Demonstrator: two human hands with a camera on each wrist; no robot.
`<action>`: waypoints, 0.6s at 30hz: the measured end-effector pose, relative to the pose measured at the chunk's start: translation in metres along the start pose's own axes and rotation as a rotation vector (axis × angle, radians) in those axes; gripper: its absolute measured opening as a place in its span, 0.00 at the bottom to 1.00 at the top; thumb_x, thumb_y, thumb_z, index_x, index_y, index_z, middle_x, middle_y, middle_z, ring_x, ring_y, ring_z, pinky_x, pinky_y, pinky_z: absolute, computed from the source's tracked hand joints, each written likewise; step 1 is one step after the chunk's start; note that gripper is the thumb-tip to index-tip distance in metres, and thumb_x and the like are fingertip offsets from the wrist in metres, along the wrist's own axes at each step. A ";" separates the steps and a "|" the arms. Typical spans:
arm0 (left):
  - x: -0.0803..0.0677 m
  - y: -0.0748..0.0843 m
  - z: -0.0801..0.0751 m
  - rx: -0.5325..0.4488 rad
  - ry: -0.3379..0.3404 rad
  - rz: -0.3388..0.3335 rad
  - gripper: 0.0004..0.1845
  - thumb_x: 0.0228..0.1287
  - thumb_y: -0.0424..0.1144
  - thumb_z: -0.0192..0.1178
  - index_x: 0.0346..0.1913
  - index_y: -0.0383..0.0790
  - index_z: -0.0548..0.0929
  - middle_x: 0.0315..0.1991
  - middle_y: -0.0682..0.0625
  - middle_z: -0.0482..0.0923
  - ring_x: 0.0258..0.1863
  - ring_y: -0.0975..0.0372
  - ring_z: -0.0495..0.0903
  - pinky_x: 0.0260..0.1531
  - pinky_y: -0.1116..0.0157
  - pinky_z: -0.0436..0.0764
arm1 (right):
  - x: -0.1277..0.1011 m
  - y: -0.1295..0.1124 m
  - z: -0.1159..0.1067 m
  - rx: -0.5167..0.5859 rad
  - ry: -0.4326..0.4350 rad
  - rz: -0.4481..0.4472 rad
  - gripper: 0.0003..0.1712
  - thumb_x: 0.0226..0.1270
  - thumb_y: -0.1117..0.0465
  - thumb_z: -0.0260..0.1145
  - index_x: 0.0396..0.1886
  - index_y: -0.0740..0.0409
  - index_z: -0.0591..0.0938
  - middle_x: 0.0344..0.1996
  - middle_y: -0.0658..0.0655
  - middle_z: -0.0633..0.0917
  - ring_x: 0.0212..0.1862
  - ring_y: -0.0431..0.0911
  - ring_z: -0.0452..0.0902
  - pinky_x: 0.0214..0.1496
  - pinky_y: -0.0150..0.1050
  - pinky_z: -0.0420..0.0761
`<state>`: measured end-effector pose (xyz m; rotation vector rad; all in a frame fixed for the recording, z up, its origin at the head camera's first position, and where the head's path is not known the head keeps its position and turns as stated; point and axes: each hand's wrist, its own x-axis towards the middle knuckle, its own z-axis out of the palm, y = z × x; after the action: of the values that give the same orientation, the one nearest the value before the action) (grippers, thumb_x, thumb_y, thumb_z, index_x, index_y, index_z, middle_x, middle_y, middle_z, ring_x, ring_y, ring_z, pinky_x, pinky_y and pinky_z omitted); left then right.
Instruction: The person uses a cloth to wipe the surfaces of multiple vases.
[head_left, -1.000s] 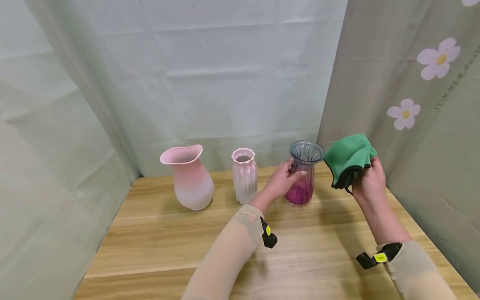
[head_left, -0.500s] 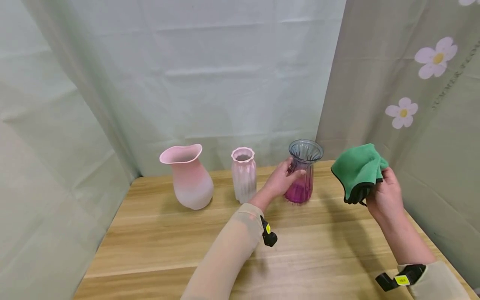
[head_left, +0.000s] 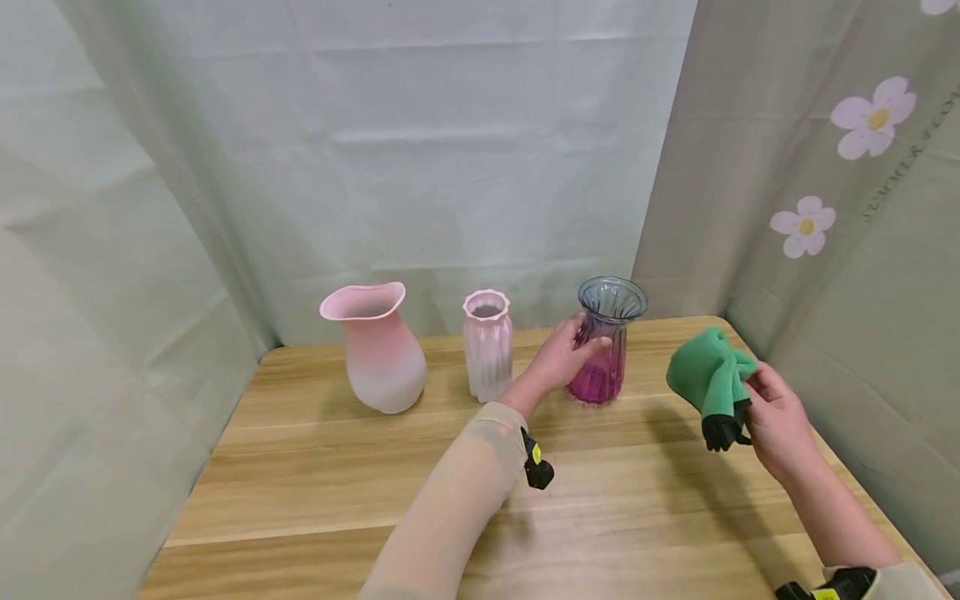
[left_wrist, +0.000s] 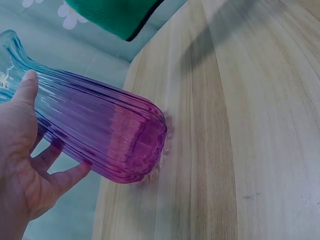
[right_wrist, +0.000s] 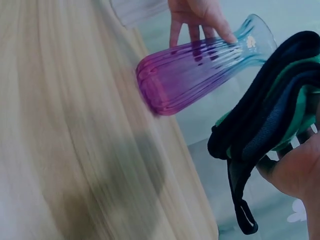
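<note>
My left hand [head_left: 561, 360] curls round the ribbed glass vase [head_left: 606, 342], which stands upright at the back of the tabletop [head_left: 360, 492], right of two pink vases. My right hand [head_left: 780, 421] pinches a bunched green cloth [head_left: 705, 379], held apart from the glass (wiping not yet begun, I judge). Next: bring cloth against vase.
</note>
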<state>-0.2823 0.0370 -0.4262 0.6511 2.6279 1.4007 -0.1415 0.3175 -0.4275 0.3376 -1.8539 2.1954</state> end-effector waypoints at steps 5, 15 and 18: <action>0.001 -0.001 0.001 0.001 -0.003 0.004 0.48 0.73 0.64 0.56 0.82 0.38 0.52 0.79 0.39 0.56 0.76 0.49 0.59 0.74 0.53 0.61 | -0.008 0.002 -0.002 -0.336 -0.070 0.015 0.12 0.83 0.66 0.53 0.58 0.53 0.78 0.48 0.40 0.84 0.46 0.33 0.79 0.46 0.23 0.77; -0.001 0.003 0.000 -0.013 0.000 -0.024 0.48 0.72 0.65 0.56 0.82 0.41 0.52 0.80 0.41 0.55 0.76 0.49 0.59 0.73 0.52 0.61 | -0.023 0.027 0.030 -0.810 -0.399 0.029 0.11 0.81 0.62 0.58 0.56 0.46 0.81 0.49 0.49 0.83 0.49 0.40 0.78 0.48 0.35 0.80; -0.002 0.003 -0.001 -0.012 0.001 -0.023 0.48 0.72 0.64 0.56 0.82 0.40 0.52 0.79 0.41 0.55 0.76 0.49 0.59 0.73 0.52 0.61 | -0.028 0.038 0.046 -0.947 -0.455 -0.059 0.12 0.76 0.62 0.65 0.52 0.42 0.83 0.49 0.44 0.84 0.53 0.42 0.79 0.53 0.41 0.82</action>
<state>-0.2801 0.0371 -0.4230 0.6171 2.6171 1.4096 -0.1267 0.2652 -0.4646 0.6897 -2.7953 1.0257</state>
